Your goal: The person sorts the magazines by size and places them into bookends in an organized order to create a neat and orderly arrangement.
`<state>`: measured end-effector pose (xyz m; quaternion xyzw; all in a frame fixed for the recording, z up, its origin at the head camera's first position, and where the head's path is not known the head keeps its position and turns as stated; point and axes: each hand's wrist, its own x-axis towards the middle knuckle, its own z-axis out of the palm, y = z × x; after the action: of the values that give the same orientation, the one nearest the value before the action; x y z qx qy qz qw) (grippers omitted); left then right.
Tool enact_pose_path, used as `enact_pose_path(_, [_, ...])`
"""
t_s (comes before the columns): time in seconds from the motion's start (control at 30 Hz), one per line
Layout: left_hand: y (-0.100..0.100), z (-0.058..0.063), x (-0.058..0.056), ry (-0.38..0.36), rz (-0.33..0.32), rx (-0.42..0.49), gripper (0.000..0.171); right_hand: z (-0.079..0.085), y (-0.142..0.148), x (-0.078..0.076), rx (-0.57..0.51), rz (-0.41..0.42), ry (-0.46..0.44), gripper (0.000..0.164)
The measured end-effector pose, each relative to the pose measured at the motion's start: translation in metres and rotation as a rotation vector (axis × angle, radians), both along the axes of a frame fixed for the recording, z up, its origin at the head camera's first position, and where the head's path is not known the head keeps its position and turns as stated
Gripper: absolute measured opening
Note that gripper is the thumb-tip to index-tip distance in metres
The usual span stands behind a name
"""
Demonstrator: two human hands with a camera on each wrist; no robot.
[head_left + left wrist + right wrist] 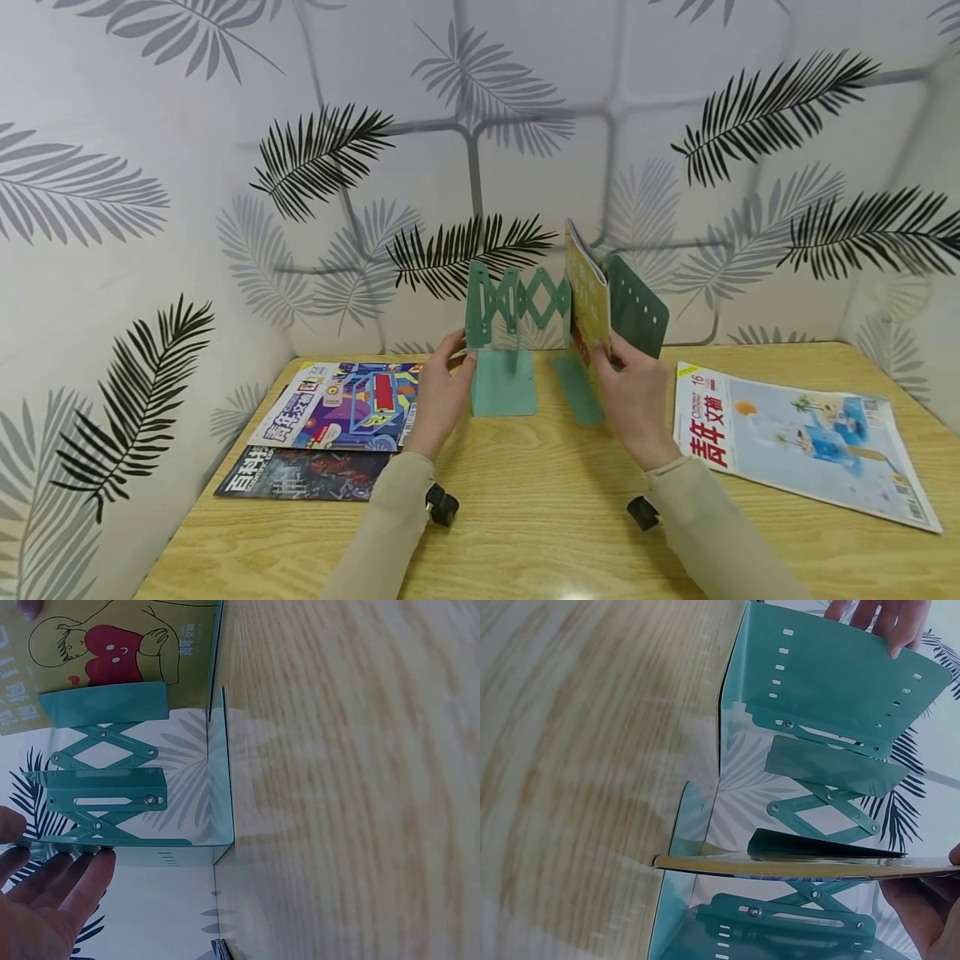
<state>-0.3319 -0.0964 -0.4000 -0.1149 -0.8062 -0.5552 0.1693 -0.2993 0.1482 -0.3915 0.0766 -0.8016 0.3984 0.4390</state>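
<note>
Yellow magazine (587,279) is probably light but floppy, so pinch the near edge like the right hand (637,390), left hand (441,392) fingers (88,889) curled on the green expandable bookend (504,385).

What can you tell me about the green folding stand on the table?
The green folding stand looks like painted metal: two slotted end plates, flat bases, and a riveted criss-cross lattice bearing narrow upright dividers. It stands upright on the table, lattice spread, near the patterned wall. The left hand holds its left end plate; the right hand holds a yellow magazine beside the right one.
</note>
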Motion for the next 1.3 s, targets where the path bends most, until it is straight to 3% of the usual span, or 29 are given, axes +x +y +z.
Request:
enact_pose_path(0.37, [-0.002,-0.001,0.0,-0.003,0.001,-0.005,0.04,-0.002,-0.005,0.0,0.021,0.021,-0.051,0.029])
enact_pose_path(0.87, [-0.004,0.002,0.002,-0.003,-0.005,-0.003,0.04,0.0,-0.007,0.002,0.046,0.057,-0.046,0.032])
enact_pose_path(1.3, [0.0,0.0,0.0,0.004,-0.007,0.002,0.04,0.003,0.002,0.009,0.186,0.011,-0.012,0.035])
